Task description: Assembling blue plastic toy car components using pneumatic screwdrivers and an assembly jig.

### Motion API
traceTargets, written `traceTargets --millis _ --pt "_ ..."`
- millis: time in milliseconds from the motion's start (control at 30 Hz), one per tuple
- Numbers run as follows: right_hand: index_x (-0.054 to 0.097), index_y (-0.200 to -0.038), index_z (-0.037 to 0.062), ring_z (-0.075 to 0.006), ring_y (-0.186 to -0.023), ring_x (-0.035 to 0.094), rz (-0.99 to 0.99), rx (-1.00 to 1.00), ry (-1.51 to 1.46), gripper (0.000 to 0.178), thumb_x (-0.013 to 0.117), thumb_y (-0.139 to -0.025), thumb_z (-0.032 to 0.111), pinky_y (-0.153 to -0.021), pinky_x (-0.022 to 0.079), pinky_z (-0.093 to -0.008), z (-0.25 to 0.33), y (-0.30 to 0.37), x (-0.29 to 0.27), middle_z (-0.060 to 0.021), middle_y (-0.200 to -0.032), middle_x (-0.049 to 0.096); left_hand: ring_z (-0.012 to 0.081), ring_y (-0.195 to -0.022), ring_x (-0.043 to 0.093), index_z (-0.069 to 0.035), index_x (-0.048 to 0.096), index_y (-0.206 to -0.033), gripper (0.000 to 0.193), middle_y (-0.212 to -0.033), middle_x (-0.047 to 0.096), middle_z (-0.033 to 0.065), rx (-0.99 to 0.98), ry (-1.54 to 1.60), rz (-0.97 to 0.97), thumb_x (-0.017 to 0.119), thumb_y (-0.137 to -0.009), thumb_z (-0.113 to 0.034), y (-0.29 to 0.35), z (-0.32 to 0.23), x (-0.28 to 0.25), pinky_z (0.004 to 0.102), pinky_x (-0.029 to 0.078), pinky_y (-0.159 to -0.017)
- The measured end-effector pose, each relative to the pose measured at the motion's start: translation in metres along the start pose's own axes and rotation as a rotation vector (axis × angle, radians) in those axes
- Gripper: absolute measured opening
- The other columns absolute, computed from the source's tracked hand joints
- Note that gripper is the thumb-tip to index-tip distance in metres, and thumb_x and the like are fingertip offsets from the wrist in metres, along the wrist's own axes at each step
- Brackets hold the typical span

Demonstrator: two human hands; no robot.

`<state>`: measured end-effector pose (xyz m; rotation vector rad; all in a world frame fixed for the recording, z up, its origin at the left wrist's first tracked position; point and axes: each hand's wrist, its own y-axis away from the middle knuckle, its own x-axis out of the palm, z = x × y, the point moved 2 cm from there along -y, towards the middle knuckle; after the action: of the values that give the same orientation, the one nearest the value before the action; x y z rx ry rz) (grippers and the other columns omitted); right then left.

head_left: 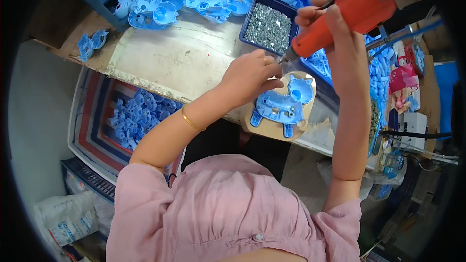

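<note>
My right hand (342, 43) is wrapped round an orange electric screwdriver (347, 17), whose bit points down and to the left. At that bit's tip, my left hand (252, 77) has its fingers pinched together; what they hold is too small to make out. Just below both hands, a blue plastic animal-shaped toy shell (279, 106) lies hollow side up on a tan board (303, 126) at the table's front edge. Behind my left hand stands a dark blue tub (246, 36) of small silvery screws (267, 26).
Many blue shell halves (208, 2) are heaped along the back of the white table (170, 53). A striped lined bin (90, 111) with blue parts (141, 116) sits at the lower left. Blue parts (381, 75), cables and a white box (412, 128) crowd the right side.
</note>
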<state>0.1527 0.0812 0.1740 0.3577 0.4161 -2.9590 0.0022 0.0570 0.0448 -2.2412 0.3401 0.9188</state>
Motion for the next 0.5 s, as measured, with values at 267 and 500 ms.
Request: traceTargets --millis 267,500 --pt "0.057 -0.112 0.0004 -0.0126 -0.059 0.055 -0.118 -0.101 -0.342 0.023 0.054 -0.095 0.015 -0.067 0.054 -0.0348 -0.010 0.028 0.008 -0.0041 -0.068 0.058 0.0238 -0.084 0.061 -0.014 0.070 -0.083 0.018 -0.081 0.066 0.0007 -0.107 0.130 0.023 0.078 -0.079 -0.029 0.032 -0.004 0.012 0.0366 0.051 -0.072" --pt "0.057 -0.108 -0.0011 -0.0124 -0.052 0.053 -0.103 -0.142 -0.392 0.020 0.055 -0.093 0.012 -0.062 0.053 -0.0338 -0.021 0.039 0.017 -0.0046 -0.063 0.056 0.0237 -0.080 0.061 -0.011 0.069 -0.082 0.018 -0.081 0.066 0.0019 -0.039 0.193 -0.054 0.080 -0.078 -0.025 0.027 -0.012 0.007 0.0365 0.051 -0.071"
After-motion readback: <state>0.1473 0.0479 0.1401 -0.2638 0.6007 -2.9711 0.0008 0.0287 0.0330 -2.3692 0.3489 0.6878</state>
